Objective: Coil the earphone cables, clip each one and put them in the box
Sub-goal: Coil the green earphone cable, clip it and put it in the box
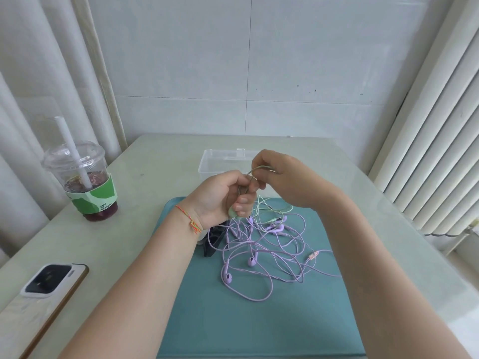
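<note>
A green cable is held above a teal mat at the centre of the frame, coiled loops gripped in the curled fingers of the left hand, a green earbud showing under that fist. A strand of the same cable is pinched by the right hand just beside it, and the loose end is seen trailing onto the mat. Purple cables are spread in a tangle across the mat below the hands. A clear box is set behind the hands, in front of the tiled wall. Dark clips are partly hidden under the left wrist. A lidded drink and a phone are seen at the left.
</note>
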A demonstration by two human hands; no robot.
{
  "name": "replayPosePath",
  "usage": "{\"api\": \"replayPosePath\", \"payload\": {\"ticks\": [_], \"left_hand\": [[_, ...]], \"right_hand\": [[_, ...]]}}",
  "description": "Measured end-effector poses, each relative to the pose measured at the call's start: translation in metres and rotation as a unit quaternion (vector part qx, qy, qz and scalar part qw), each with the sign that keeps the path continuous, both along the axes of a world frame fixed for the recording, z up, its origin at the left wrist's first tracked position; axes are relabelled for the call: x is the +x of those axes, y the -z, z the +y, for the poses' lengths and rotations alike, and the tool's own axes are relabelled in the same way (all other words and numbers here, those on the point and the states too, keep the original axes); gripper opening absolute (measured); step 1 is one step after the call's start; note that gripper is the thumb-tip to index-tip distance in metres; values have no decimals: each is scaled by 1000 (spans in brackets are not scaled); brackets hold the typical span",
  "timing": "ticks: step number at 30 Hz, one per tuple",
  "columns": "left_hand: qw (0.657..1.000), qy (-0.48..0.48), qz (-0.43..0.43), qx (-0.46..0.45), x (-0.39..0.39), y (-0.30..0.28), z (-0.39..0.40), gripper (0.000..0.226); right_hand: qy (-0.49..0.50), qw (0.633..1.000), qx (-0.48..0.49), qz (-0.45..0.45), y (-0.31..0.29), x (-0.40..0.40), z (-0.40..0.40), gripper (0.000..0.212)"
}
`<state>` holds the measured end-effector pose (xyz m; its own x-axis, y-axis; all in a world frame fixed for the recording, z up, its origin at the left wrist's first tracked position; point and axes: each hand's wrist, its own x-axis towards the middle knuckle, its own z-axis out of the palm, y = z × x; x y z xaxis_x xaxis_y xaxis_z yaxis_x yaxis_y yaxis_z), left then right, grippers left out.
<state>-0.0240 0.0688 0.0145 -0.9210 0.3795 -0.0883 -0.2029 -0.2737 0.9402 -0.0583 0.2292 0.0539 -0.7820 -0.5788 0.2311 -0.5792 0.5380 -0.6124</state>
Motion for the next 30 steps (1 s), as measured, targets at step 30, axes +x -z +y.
{"api": "replayPosePath", "payload": {"ticks": [30], "left_hand": [[997, 25, 69, 29, 9, -2, 7, 26]], "right_hand": [[100, 954, -279, -40, 4, -11, 2, 19]]}}
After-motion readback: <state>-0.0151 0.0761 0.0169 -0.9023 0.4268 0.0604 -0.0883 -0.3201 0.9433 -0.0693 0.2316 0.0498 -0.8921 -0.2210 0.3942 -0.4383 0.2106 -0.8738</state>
